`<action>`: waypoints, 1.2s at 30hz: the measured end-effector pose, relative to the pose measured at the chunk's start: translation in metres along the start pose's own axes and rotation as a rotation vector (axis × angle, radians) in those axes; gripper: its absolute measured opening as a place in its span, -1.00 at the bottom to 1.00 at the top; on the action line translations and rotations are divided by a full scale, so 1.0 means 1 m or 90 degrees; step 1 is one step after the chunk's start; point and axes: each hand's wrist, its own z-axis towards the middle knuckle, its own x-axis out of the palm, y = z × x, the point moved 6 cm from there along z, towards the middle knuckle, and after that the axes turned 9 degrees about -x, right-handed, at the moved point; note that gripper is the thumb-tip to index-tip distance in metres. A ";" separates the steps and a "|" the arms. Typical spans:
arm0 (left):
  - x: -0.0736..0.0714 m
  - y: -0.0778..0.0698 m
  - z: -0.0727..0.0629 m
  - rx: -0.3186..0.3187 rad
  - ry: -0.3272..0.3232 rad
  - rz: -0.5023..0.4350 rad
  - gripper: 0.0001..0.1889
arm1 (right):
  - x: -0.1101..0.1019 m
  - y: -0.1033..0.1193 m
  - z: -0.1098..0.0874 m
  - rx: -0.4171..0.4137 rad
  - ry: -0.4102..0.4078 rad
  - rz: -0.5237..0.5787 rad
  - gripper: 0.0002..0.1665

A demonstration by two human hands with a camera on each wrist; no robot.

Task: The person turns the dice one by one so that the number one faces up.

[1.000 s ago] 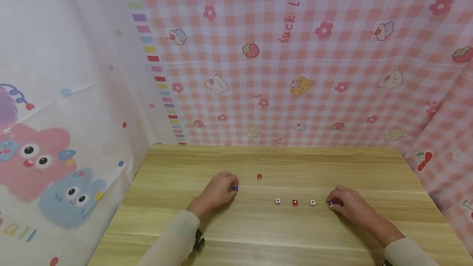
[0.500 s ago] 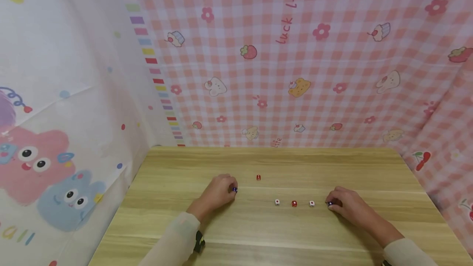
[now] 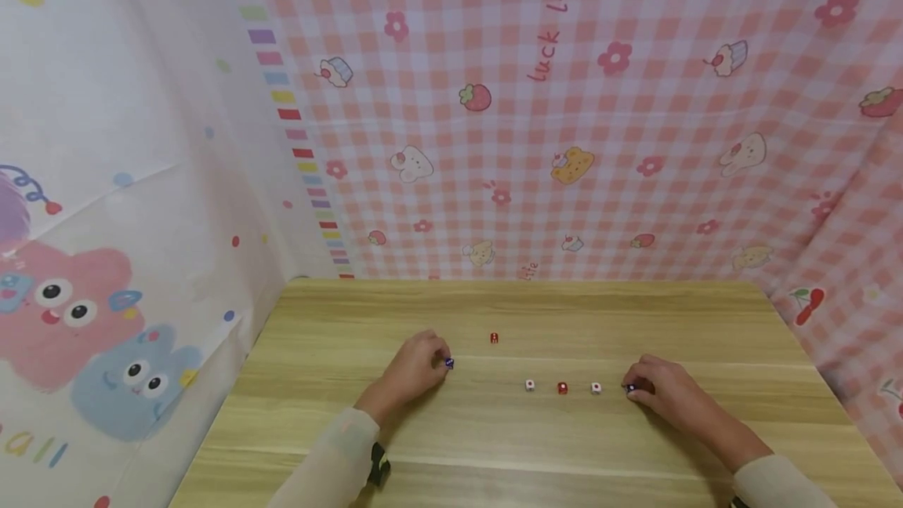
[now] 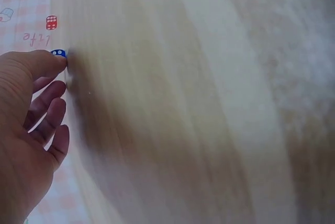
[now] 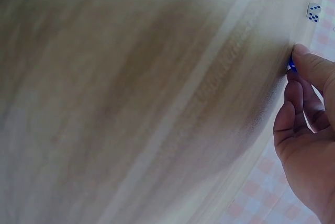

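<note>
My left hand (image 3: 418, 364) pinches a blue die (image 3: 449, 364) between thumb and fingers, low over the table's left half. In the left wrist view the thumb covers part of that blue die (image 4: 58, 53). On the right, my right hand (image 3: 665, 388) pinches a second blue die (image 3: 631, 388), mostly hidden by the fingertips. It lines up with a row of a white die (image 3: 530, 386), a red die (image 3: 562, 388) and another white die (image 3: 596, 388). Another red die (image 3: 495, 338) sits farther back, to the right of my left hand.
The wooden table (image 3: 494, 445) ends at the back against a pink checked cloth (image 3: 522, 124). A white cloth with cartoon figures (image 3: 141, 202) hangs on the left side. A dark band (image 3: 378, 465) shows at the left wrist.
The blue die in my left hand has turned slightly and shows more beyond the fingertips. My right hand and the dice on the table keep their places.
</note>
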 end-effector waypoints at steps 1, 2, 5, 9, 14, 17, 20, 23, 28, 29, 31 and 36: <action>0.001 0.001 0.000 -0.002 0.002 -0.001 -0.89 | 0.000 0.000 0.000 -0.001 0.001 0.000 -0.80; 0.001 0.002 0.000 -0.003 0.005 -0.003 -0.89 | 0.000 0.000 0.000 -0.001 0.000 -0.002 -0.80; 0.002 0.003 0.001 -0.006 0.013 -0.002 -0.88 | 0.000 0.000 0.000 -0.001 0.002 -0.005 -0.80; 0.002 0.001 0.001 -0.019 0.024 0.006 -0.83 | 0.000 0.001 0.000 0.003 0.006 -0.003 -0.80; 0.000 -0.006 0.003 -0.015 0.035 0.030 -0.83 | -0.002 0.001 0.000 -0.002 -0.002 -0.022 -0.80; 0.000 -0.009 0.004 -0.010 0.041 0.045 -0.85 | -0.002 0.002 0.000 -0.008 -0.008 -0.033 -0.80; -0.001 -0.011 0.005 -0.006 0.050 0.058 -0.87 | -0.002 0.002 0.000 -0.016 -0.013 -0.034 -0.79; 0.000 -0.013 0.005 -0.001 0.059 0.077 -0.89 | -0.002 0.002 0.001 -0.024 -0.017 -0.037 -0.78; 0.002 -0.015 0.004 0.022 0.055 0.098 -0.92 | -0.001 0.001 0.001 -0.021 -0.016 -0.035 -0.78; 0.002 -0.015 0.004 0.027 0.053 0.102 -0.92 | -0.001 0.001 0.001 -0.021 -0.014 -0.032 -0.79; 0.004 -0.015 0.004 0.033 0.052 0.109 -0.92 | -0.001 0.001 0.001 -0.021 -0.013 -0.030 -0.79; 0.005 -0.016 0.004 0.047 0.044 0.122 -0.93 | 0.000 0.001 0.001 -0.013 -0.009 -0.032 -0.79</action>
